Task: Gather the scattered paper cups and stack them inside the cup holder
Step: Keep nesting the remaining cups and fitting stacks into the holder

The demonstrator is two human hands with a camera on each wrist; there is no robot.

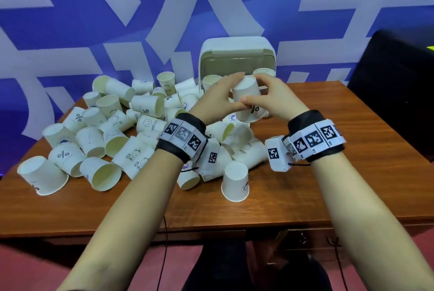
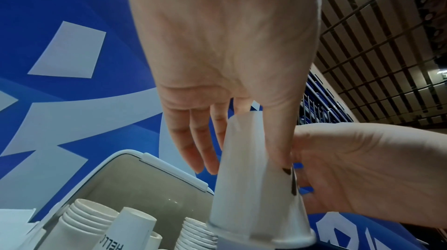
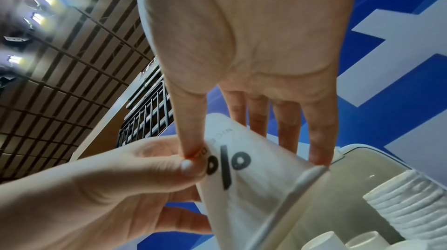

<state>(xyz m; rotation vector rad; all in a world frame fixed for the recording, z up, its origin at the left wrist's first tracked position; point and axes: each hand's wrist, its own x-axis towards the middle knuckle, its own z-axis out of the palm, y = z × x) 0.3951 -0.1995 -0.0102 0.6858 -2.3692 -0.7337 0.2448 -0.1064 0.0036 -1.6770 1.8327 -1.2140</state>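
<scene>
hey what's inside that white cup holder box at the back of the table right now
Inside the cup holder, stacks of nested paper cups stand rims up. The held cup and both hands cover its middle, so the rest is hidden.

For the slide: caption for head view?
Both hands, left hand and right hand, hold an inverted paper cup before the open cup holder.

The cup holder (image 1: 234, 55) has its lower front hidden behind both hands and the held cup (image 1: 246, 100). Its stacked cups (image 3: 408, 202) are cut off by the right wrist view's edge
</scene>
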